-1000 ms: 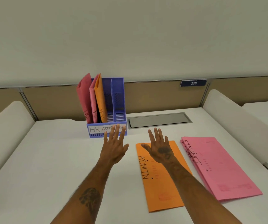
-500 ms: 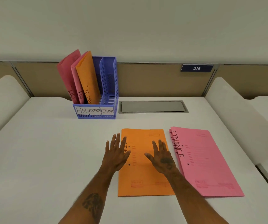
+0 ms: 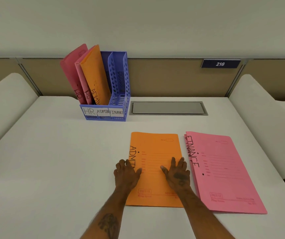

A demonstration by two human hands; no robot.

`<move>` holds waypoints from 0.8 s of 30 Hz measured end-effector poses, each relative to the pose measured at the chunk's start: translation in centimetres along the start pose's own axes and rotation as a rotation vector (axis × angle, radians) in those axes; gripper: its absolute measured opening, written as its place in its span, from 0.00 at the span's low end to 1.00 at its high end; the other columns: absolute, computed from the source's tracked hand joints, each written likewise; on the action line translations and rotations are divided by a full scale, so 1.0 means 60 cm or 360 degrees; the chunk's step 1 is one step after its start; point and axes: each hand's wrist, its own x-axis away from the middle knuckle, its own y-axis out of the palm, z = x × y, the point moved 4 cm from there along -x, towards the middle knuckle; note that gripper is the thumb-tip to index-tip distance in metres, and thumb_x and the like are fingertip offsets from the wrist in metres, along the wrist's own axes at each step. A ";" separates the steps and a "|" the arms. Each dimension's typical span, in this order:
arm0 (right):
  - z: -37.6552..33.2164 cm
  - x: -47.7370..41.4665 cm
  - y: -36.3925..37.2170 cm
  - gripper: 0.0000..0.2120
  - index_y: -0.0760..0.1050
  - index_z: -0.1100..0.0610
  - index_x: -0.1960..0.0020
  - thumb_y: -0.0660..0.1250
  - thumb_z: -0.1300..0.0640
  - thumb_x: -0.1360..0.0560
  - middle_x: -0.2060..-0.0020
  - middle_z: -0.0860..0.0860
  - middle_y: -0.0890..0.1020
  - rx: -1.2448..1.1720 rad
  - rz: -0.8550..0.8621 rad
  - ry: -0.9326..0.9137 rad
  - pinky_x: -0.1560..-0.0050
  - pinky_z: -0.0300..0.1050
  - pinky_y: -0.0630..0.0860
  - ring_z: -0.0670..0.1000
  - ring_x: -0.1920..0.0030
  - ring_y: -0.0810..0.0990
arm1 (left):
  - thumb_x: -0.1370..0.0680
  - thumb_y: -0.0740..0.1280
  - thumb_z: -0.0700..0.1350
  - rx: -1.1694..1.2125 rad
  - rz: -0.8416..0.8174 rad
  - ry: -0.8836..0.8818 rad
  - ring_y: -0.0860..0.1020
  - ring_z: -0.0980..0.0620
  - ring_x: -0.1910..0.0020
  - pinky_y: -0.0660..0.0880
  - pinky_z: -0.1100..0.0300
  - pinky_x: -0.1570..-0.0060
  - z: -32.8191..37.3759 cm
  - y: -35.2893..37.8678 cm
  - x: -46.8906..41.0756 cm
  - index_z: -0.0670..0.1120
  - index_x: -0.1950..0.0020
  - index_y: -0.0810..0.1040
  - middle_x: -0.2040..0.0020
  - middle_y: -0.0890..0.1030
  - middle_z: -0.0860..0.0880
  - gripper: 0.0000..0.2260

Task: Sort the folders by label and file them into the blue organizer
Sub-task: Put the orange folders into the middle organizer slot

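Observation:
An orange folder marked ADMIN (image 3: 155,147) lies flat on the white desk in front of me. My left hand (image 3: 126,175) rests at its left edge, fingers slightly bent over the edge. My right hand (image 3: 177,175) lies flat on its right side, fingers spread. To the right sits a stack of pink folders marked FINANCE (image 3: 224,173). The blue organizer (image 3: 119,94) stands at the back left, labelled HR, ADMIN, FINANCE. It holds two pink HR folders (image 3: 76,73) and one orange ADMIN folder (image 3: 95,71). Its FINANCE slot holds nothing.
A grey cable hatch (image 3: 167,108) is set into the desk right of the organizer. A tan partition with a sign reading 216 (image 3: 220,64) runs along the back. White curved dividers (image 3: 258,107) bound the desk on both sides.
Both hands have drawn back from near the organizer and come down onto the orange ADMIN folder, left hand at its left edge, right hand on its right side. The camera tilted down.

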 end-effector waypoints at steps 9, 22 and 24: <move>-0.002 0.004 -0.013 0.37 0.57 0.57 0.25 0.48 0.32 0.23 0.28 0.60 0.64 -0.0312 0.0193 0.0166 0.34 0.55 0.70 0.59 0.30 0.64 | 0.25 0.64 0.65 0.0294 -0.0147 -0.0259 0.65 0.43 0.32 0.68 0.46 0.38 0.008 0.007 -0.005 0.45 0.33 0.68 0.34 0.66 0.45 0.31; -0.012 -0.001 -0.024 0.38 0.54 0.55 0.24 0.48 0.30 0.24 0.28 0.59 0.64 -0.0464 0.0093 0.0221 0.37 0.56 0.70 0.59 0.30 0.64 | 0.25 0.72 0.56 0.1055 -0.0257 -0.0240 0.81 0.43 0.43 0.77 0.43 0.40 0.035 -0.029 -0.004 0.48 0.30 0.60 0.36 0.79 0.45 0.31; -0.016 0.000 -0.028 0.38 0.53 0.55 0.23 0.47 0.30 0.24 0.28 0.59 0.63 -0.0473 0.0063 0.0222 0.36 0.57 0.69 0.60 0.30 0.63 | 0.24 0.71 0.56 0.1105 -0.0241 -0.0201 0.81 0.42 0.43 0.77 0.42 0.41 0.038 -0.037 0.000 0.49 0.30 0.60 0.35 0.78 0.45 0.30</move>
